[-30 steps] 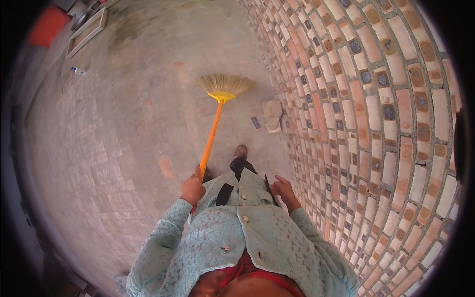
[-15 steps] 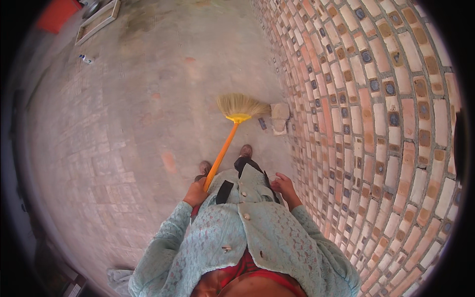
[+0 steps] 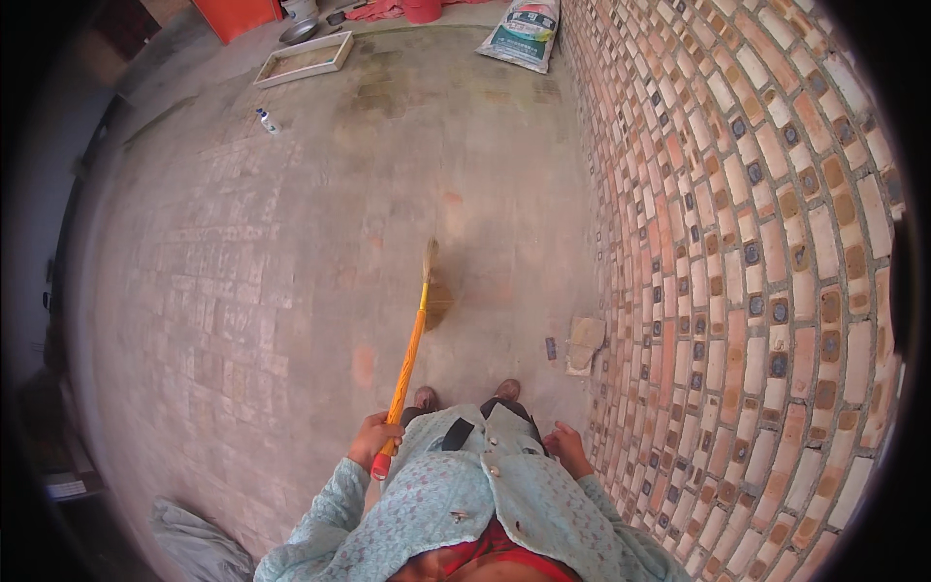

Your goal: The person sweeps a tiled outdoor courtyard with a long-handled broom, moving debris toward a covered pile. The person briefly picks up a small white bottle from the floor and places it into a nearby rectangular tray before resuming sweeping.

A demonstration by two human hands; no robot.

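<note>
My left hand point(image 3: 370, 441) is closed around the handle of a broom point(image 3: 408, 359), just above its red end. The orange handle slants forward from me. The pale bristle head is seen edge-on out in front of my feet, with a dark shadow on the floor beside it. My right hand point(image 3: 565, 447) hangs by my right hip, near the brick wall. Its fingers are loosely bent and somewhat apart, and I see nothing in them.
A brick wall point(image 3: 718, 291) runs along my right. At its foot lie a broken block point(image 3: 585, 344) and a small dark piece point(image 3: 551, 348). Farther off are a white bottle point(image 3: 267, 121), a white frame point(image 3: 305, 58) and a printed sack point(image 3: 524, 37). Grey cloth point(image 3: 199, 543) lies behind left.
The broom head has swung left, away from the block, and turned from broadside to edge-on. The handle's red end now shows beside my left hand. The view has tilted up, showing more far floor.
</note>
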